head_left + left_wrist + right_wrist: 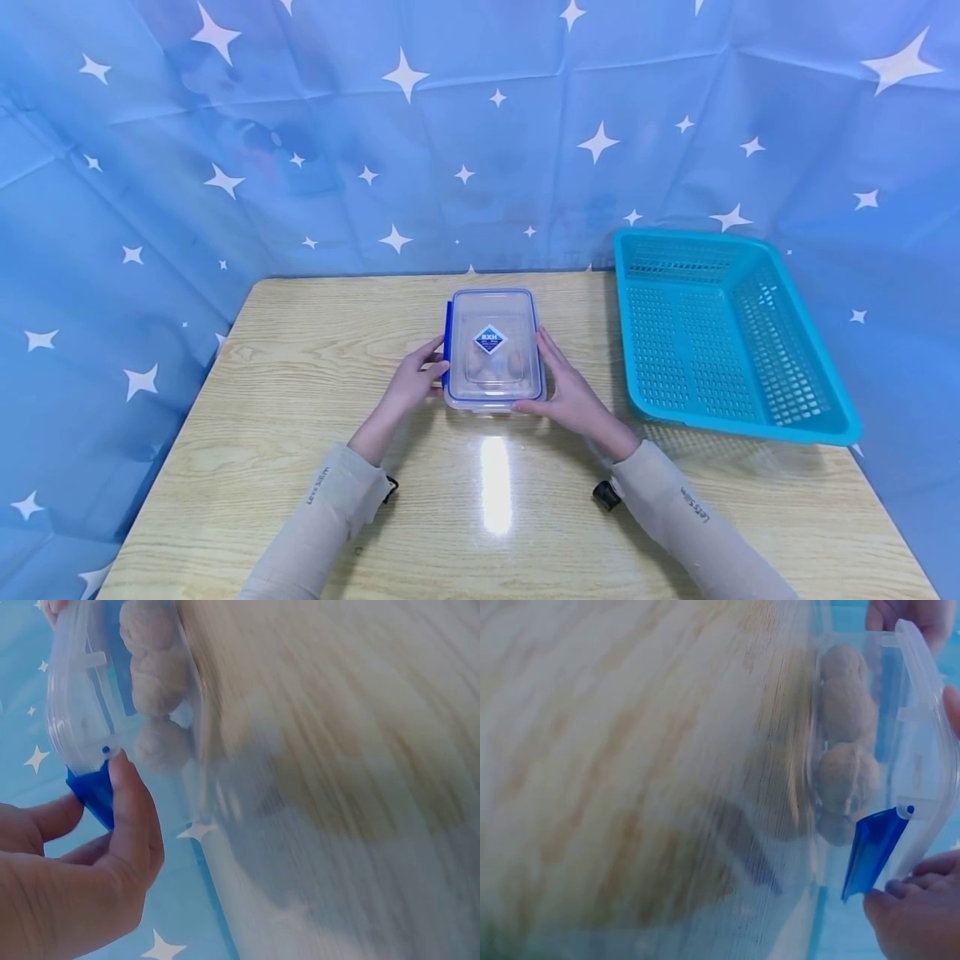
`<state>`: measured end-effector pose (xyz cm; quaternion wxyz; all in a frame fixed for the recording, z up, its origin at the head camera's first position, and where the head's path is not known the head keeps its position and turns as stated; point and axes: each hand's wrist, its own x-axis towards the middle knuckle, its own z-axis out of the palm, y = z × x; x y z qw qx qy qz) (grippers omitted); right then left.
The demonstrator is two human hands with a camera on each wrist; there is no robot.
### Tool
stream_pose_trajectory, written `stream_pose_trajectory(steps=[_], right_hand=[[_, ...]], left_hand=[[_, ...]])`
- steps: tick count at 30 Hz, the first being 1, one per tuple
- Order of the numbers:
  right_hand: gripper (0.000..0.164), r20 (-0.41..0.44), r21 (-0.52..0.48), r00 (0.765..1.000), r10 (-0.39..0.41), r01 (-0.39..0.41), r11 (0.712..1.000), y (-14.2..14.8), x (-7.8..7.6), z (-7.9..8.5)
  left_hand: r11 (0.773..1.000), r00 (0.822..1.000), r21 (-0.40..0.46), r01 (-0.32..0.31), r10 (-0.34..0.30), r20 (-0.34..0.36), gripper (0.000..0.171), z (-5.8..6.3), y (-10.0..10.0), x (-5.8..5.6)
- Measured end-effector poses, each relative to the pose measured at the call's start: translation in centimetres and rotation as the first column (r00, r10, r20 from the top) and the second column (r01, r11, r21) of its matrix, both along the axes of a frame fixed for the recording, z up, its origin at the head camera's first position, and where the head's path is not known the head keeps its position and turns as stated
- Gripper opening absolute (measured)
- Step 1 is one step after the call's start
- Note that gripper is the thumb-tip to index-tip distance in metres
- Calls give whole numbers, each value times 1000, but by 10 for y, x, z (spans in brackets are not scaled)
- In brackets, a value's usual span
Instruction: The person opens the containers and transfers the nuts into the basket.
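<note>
A clear plastic food container [495, 305] with a blue-lined lid stands on the wooden table. Several round, tan, walnut-like balls [847, 776] show through its wall in both wrist views. At its left side my left hand [411, 385] pinches the blue latch [94, 796] between thumb and fingers. My right hand [573, 402] grips the near right corner, thumb along the front edge and fingers up the right side. The right wrist view has a blue side latch [874, 851] angled outward from the lid, my right fingertips right at its lower end.
A turquoise perforated basket [795, 432] stands at the right of the wooden table [300, 400], overlapping its edge in the head view. Behind and to the left hangs a blue cloth [495, 192] with white stars. Both forearms cross the near part of the table.
</note>
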<state>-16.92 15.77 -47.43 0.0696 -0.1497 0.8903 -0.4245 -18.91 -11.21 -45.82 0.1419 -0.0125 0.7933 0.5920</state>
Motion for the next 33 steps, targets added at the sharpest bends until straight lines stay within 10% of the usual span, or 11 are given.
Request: stream_pose_trajectory(steps=[33], right_hand=[[121, -14, -12, 1000, 8, -8, 1000, 0, 1, -1]], left_hand=[[991, 999, -131, 0, -4, -38, 48, -4, 5, -8]])
